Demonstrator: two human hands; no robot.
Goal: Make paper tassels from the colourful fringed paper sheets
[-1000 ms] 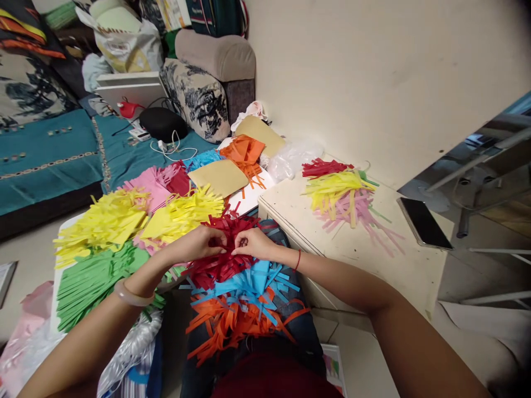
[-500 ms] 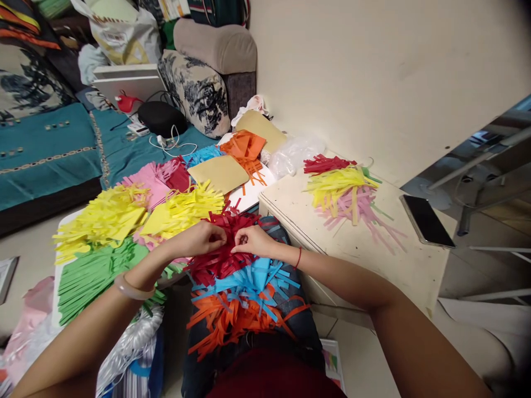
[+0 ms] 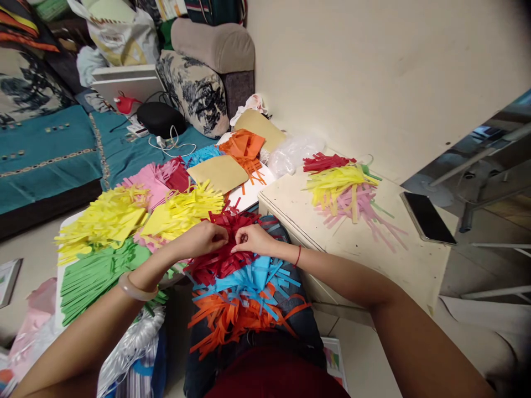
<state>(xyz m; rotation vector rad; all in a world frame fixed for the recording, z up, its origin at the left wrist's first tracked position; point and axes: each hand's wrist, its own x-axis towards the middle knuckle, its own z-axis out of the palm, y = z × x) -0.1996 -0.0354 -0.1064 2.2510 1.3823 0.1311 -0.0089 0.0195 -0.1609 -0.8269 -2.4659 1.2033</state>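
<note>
Both hands pinch red paper strips (image 3: 222, 251) on the lap: left hand (image 3: 203, 239) and right hand (image 3: 254, 240) nearly touching, fingers closed on strips. Fringe bundle lies between, above blue strips (image 3: 249, 279).

No text, label, brand, number or sign can be read. The printed plastic bag (image 3: 120, 33) at the top left carries markings too small and blurred to make out. Print on the booklets (image 3: 174, 8) beside it is likewise illegible. The phone (image 3: 428, 218) on the counter (image 3: 373, 260) shows a dark screen.
</note>
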